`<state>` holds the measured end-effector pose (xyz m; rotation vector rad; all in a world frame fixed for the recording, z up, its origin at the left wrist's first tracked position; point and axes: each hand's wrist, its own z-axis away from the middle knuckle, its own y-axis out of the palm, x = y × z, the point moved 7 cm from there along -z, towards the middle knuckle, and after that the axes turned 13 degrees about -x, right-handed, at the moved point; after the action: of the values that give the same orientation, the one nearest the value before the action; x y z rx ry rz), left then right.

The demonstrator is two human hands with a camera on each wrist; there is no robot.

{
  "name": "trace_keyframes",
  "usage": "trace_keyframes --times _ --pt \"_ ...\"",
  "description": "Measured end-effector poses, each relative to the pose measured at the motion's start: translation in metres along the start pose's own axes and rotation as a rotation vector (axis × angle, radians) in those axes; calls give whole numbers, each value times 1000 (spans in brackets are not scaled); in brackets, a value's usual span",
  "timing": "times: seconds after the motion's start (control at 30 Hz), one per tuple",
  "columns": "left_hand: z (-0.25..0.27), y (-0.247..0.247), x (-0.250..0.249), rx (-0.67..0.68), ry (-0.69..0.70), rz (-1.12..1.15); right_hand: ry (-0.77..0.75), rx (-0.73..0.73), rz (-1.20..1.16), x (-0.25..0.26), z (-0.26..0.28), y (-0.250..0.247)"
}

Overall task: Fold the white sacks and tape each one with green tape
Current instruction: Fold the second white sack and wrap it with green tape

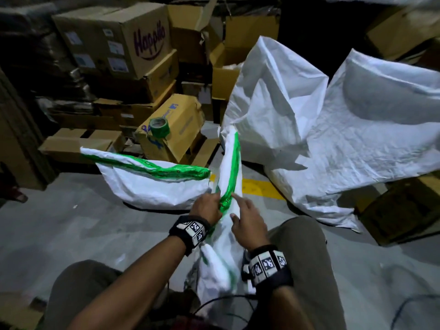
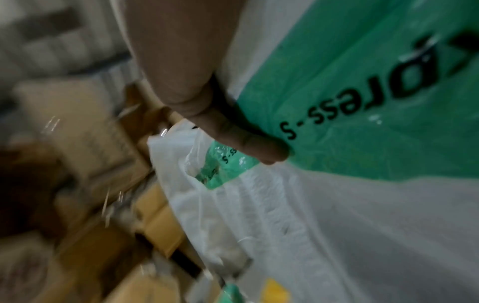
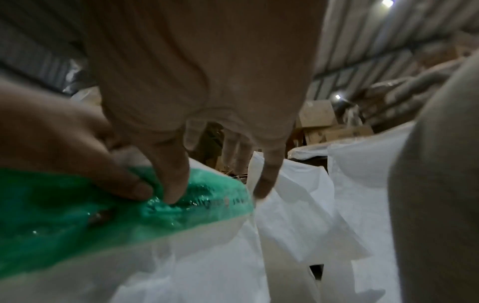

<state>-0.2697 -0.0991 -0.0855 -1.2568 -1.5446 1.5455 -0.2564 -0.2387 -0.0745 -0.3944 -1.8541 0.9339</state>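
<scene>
A white sack (image 1: 228, 239) stands upright between my knees, with a strip of green tape (image 1: 234, 163) running along its folded edge. My left hand (image 1: 207, 207) pinches that taped edge, thumb (image 2: 233, 133) on the tape (image 2: 376, 102) and fingers hidden behind the sack. My right hand (image 1: 247, 222) has straight fingers, and one digit (image 3: 171, 180) presses the tape (image 3: 64, 215) beside the left thumb (image 3: 129, 188). The green tape roll (image 1: 160, 127) sits on a cardboard box ahead. A second taped sack (image 1: 152, 186) lies on the floor to the left.
Loose untaped white sacks (image 1: 357, 144) pile up at the right. Stacked cardboard boxes (image 1: 114, 39) fill the back and left, and another box (image 1: 400, 210) stands at the right. A yellow floor line (image 1: 259, 186) runs under the sacks. Cables (image 1: 226, 303) lie by my feet.
</scene>
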Motion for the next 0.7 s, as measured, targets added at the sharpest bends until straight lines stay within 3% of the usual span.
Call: trace_keyframes --times 0.1,0.17,0.23,0.27,0.37,0.47,0.63,0.7 --pt "-5 -35 -22 -16 247 -139 -182 -85 213 6 -28 -19" --pt "-4 -64 -42 -138 534 -161 -268 -98 331 10 -42 -25" --pt "-2 -74 -47 -128 759 -253 -338 -176 411 12 -53 -30" --pt "-3 -73 -43 -49 810 -327 -369 -231 436 11 -57 -32" --pt "-10 -81 -18 -65 981 -410 -422 -409 427 3 -58 -36" --pt "-23 -90 4 -139 897 -403 -430 -473 338 0 -50 -27" --pt "-13 -72 11 -99 574 -260 -398 -384 312 12 -45 -8" --pt "-2 -63 11 -75 514 -230 -427 -316 298 10 -49 -5"
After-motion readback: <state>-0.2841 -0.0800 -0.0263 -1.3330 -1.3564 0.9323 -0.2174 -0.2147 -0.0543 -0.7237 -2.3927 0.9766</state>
